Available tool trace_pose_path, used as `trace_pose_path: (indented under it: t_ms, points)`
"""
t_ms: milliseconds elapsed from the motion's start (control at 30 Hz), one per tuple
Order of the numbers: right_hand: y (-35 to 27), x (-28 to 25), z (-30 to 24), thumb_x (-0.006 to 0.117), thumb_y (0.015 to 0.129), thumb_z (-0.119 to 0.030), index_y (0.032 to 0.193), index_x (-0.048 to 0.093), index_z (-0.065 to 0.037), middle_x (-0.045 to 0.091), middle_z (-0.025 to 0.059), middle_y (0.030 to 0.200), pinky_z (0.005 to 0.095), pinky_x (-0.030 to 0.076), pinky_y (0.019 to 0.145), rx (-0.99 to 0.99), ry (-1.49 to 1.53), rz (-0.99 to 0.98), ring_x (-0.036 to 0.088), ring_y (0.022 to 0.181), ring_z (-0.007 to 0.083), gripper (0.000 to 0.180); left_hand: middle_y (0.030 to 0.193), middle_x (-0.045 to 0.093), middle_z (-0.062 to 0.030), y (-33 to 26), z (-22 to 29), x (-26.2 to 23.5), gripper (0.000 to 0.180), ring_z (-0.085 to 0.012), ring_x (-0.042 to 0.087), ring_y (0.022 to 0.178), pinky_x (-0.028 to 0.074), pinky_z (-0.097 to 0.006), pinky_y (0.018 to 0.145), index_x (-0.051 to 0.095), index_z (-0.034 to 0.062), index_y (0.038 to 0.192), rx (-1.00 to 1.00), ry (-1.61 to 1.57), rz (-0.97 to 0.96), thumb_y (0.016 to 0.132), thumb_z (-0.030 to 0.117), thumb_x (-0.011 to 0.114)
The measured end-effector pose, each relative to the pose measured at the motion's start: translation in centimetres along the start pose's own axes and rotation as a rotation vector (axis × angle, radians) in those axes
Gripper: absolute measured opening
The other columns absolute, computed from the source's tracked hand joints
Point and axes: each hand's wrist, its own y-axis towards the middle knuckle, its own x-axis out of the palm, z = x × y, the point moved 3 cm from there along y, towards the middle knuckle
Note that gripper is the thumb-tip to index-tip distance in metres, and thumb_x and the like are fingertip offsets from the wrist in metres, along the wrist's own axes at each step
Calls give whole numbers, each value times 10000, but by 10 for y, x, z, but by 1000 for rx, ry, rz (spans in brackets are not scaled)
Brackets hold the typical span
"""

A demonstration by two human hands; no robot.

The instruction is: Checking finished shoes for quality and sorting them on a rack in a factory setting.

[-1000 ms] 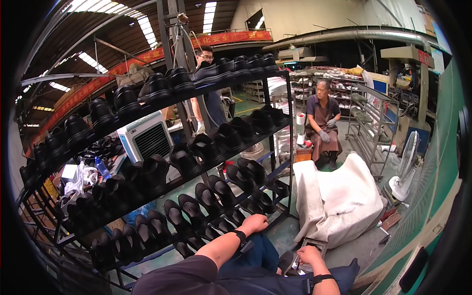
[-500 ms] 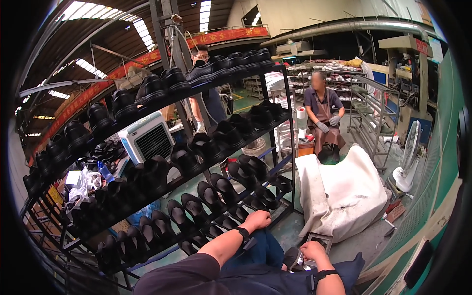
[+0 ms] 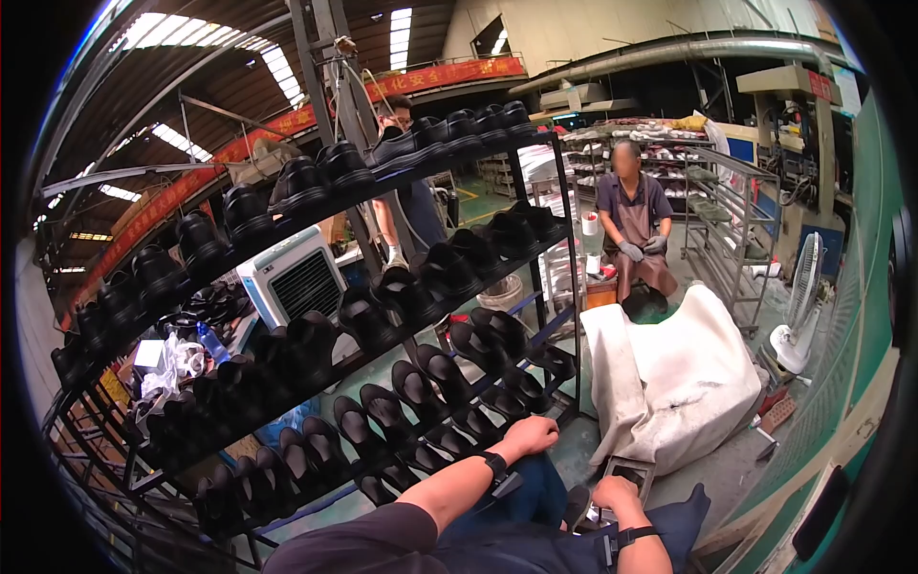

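A black shoe [image 3: 449,442] lies on the lowest tier of the shoe rack [image 3: 550,244], just under the left hand [image 3: 529,435], whose curled fingers hide any grip. The right hand [image 3: 615,494] closes on a small dark object [image 3: 626,473], hard to make out. A white covered chair [image 3: 684,383] stands beside them.

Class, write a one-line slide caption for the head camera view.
Left hand reaches to black rubber shoes on a tiered black metal rack; right hand holds a small dark object.

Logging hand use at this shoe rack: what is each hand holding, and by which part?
Left hand rests on a black shoe on the rack; grip unclear. Right hand is on a dark object, grip hidden.
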Motion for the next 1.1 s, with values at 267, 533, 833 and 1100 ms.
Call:
trace_pose_path:
  t_ms: [267, 533, 833, 1100]
  points:
    - [16, 17, 13, 602, 843, -245, 936, 791, -131, 773, 23, 816, 353, 561, 790, -67, -132, -51, 758, 842, 191, 240, 1074, 728, -162, 13, 21, 10, 367, -366, 684, 1018, 543, -471, 879, 725, 119, 1115, 49, 45, -89, 887, 346, 549]
    - [1, 11, 16, 605, 861, -328, 1091, 787, -213, 778, 50, 982, 372, 567, 851, -213, 42, -88, 742, 965, 213, 315, 1075, 735, -133, -2, -25, 0, 334, -350, 684, 1036, 545, -475, 875, 742, 134, 1067, -65, 41, -35, 861, 316, 553]
    - [1, 19, 22, 607, 895, -347, 1149, 756, -217, 773, 29, 889, 340, 573, 798, -286, 30, -25, 754, 775, 163, 321, 1082, 737, -127, -23, -101, 4, 328, -357, 677, 1048, 538, -476, 909, 761, 160, 1045, -246, 20, 83, 848, 303, 541]
    - [-1, 3, 19, 628, 863, -342, 1199, 742, -250, 759, 42, 1089, 396, 556, 901, -229, 19, -91, 708, 1061, 246, 367, 1060, 739, -131, -9, -80, -3, 317, -352, 678, 1034, 538, -460, 909, 765, 136, 1019, -217, 62, 55, 847, 289, 548]
